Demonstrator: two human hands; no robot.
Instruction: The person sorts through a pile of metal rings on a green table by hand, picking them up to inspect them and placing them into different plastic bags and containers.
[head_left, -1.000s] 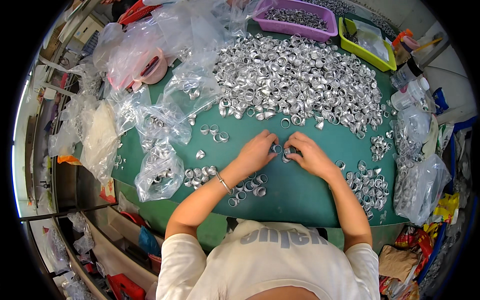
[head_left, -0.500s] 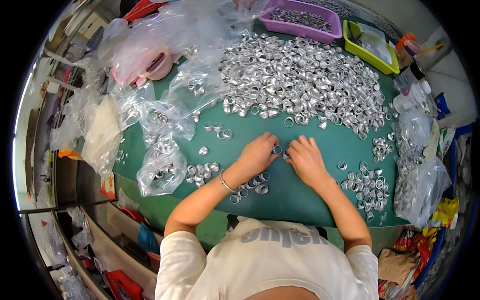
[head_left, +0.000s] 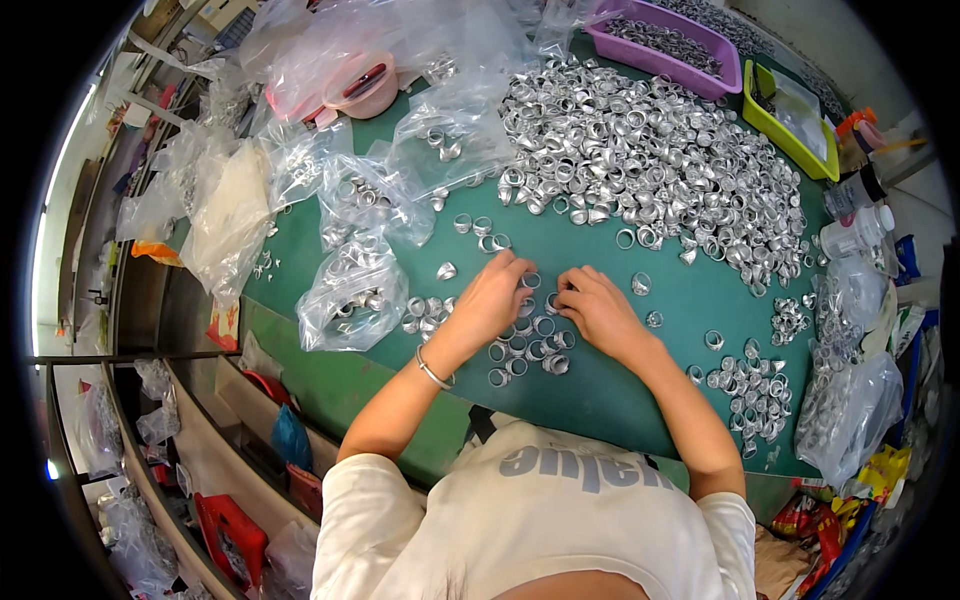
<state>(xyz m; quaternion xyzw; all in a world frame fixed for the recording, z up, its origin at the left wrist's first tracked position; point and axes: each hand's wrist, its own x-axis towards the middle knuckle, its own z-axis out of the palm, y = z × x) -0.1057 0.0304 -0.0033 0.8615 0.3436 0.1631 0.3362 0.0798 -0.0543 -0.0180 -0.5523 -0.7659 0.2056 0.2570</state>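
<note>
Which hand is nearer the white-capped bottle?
Right. The right hand is left of the white-capped bottle and closer to the body; the left hand is farther left still.

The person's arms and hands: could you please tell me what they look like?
The ungloved left hand has a slim, silver-coloured metal bangle around its wrist; the ungloved right hand shows no wristwear. Short, cream-white fabric sleeves leave both forearms uncovered.

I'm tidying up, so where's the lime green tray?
In the head view, the lime green tray lies at upper right, just right of the purple basket.
</note>
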